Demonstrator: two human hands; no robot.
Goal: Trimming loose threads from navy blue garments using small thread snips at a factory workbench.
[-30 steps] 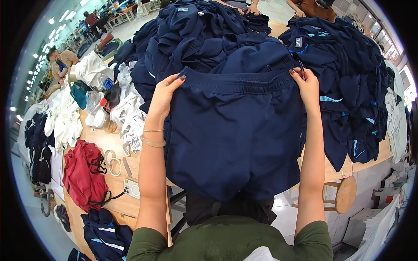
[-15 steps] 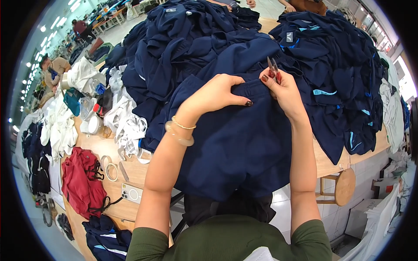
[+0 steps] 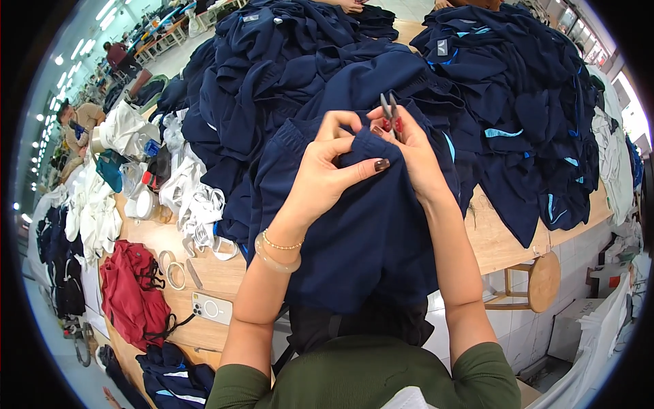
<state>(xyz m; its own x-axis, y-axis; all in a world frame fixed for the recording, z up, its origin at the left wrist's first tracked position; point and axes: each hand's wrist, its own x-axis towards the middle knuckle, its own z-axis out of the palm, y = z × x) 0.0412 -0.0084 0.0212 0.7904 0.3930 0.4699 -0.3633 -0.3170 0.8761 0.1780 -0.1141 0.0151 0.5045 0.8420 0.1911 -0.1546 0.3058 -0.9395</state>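
Head view: both hands are working at the waistband of the navy shorts (image 3: 354,232), which are hanging off the table (image 3: 504,235) edge toward the person. L hand (image 3: 327,174) is pinching a fold of the waistband, thumb over the cloth and fingers curled tight round it, so closed on fabric. R hand (image 3: 409,153) is gripping small snips (image 3: 390,112) w/ red handles, blades pointing up and away, just above the pinched fold; its fingers are also pressing the same fold from the right.

Vs 1 s ago: hands were then well apart, each holding a waistband corner, shorts spread flat. Half a sec ago they had come together, snips already up. Now the two hands are touching over the fold, and the waistband is bunched.

Beyond the grip: navy clothes pile (image 3: 293,61). Left of it: white cloth (image 3: 194,198), red bag (image 3: 133,296), phone (image 3: 212,309) near the L forearm.
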